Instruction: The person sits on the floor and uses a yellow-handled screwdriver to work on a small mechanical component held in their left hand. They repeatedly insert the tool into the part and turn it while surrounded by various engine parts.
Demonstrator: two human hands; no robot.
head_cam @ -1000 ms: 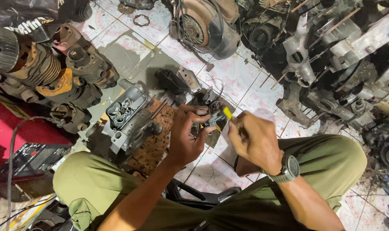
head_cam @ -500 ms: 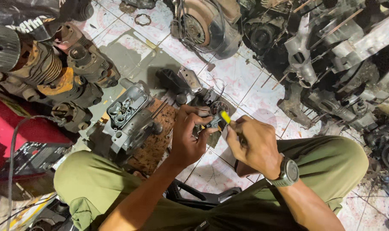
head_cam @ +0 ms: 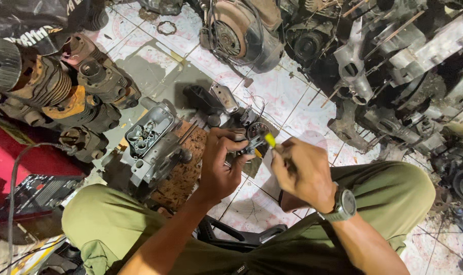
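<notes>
Squatting above a tiled floor [head_cam: 272, 91], a person in olive trousers [head_cam: 394, 198] works on a small round metal part [head_cam: 255, 133] held just above the tiles between the knees. The left hand [head_cam: 222, 163] is closed around this part from below and from the near side: its fingers [head_cam: 230, 136] curl over the top edge, and the part projects beyond the fingertips toward the right hand. The right hand [head_cam: 303, 172], wearing a wristwatch [head_cam: 343, 204], is closed around a tool with a yellow handle [head_cam: 270, 140]; only the handle's yellow end shows past the thumb and forefinger, and it lies touching or just beside the round part's right edge. Whether the tool's tip is seated in the part cannot be told, since the fingers hide it.

Just left of the left hand, a grey engine casing [head_cam: 152, 140] rests on a rusty perforated plate [head_cam: 188, 168]. A small grey cover [head_cam: 225, 98] lies on the tiles beyond the hands. Finned rusty cylinders [head_cam: 43, 81] are stacked at far left, a round engine housing [head_cam: 241, 35] stands at top centre, and aluminium crankcase parts [head_cam: 394, 66] crowd the right.
</notes>
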